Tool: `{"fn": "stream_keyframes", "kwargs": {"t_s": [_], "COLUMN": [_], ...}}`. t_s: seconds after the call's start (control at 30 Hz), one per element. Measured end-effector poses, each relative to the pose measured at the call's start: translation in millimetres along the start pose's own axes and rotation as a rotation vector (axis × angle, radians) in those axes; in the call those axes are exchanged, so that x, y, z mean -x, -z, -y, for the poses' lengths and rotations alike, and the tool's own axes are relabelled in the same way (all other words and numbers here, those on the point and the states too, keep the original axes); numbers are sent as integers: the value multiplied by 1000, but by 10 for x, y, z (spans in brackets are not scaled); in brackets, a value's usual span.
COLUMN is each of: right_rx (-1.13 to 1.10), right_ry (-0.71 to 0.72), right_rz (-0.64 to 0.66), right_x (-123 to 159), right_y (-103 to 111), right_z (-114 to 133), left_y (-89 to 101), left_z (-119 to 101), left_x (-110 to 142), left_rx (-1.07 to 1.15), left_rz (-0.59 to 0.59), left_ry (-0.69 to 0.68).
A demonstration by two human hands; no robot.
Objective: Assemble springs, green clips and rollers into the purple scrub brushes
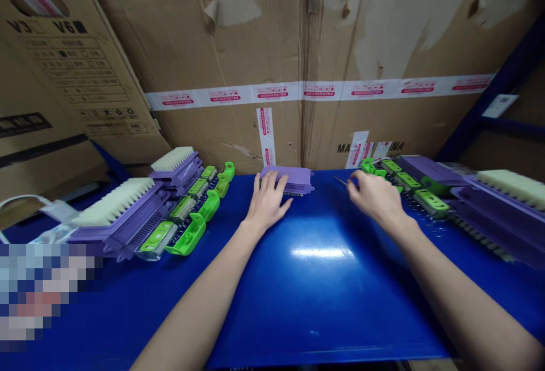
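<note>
Fingers spread and thumb held away, my left hand (267, 201) lies over a purple plastic piece (298, 177) at the back of the blue table (298, 297). This piece has a slotted side and small tabs at its right end, with short bristles or teeth under its edge. My right hand (374, 195) is closed in a pinch on a thin pointed metal tool (340, 181), whose tip points left toward the purple piece. Most of the tool is hidden by the fingers, so its kind is unclear. The tool and the purple piece are apart.
Purple parts with cream bristle blocks (117, 201) stand at left, beside clear-and-green cases (157, 237) and bright green covers (189, 236). Similar green cases (431, 201) and a bristle block (511, 186) are at right. Cardboard (221, 47) walls the back; a white cable (25, 198) lies left.
</note>
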State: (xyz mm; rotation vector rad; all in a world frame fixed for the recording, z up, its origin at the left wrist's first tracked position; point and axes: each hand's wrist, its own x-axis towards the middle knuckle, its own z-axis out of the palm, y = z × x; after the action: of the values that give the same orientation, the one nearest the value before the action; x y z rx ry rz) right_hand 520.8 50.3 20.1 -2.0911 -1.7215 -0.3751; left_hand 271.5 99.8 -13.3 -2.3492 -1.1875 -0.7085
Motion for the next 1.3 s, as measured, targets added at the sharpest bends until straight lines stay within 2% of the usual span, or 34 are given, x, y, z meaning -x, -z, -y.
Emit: {"fn": "stream_keyframes", "kwargs": {"t_s": [0.2,0.43,0.8,1.3], "right_rx": [80,197,219,250], "right_ry": [-270,-495,-577,-546], "right_rz": [106,305,389,480], "right_x": [-68,-133,-159,-148], "right_y": [227,404,444,431], "right_z": [-338,-513,-624,-687], "left_y": [3,15,32,34], "left_z": [-1,-11,-18,-24], "left_x": [9,9,10,14], "left_rx": [2,-8,-6,-8], "left_rz": [7,47,79,85], "left_ry": [7,26,38,47]}}
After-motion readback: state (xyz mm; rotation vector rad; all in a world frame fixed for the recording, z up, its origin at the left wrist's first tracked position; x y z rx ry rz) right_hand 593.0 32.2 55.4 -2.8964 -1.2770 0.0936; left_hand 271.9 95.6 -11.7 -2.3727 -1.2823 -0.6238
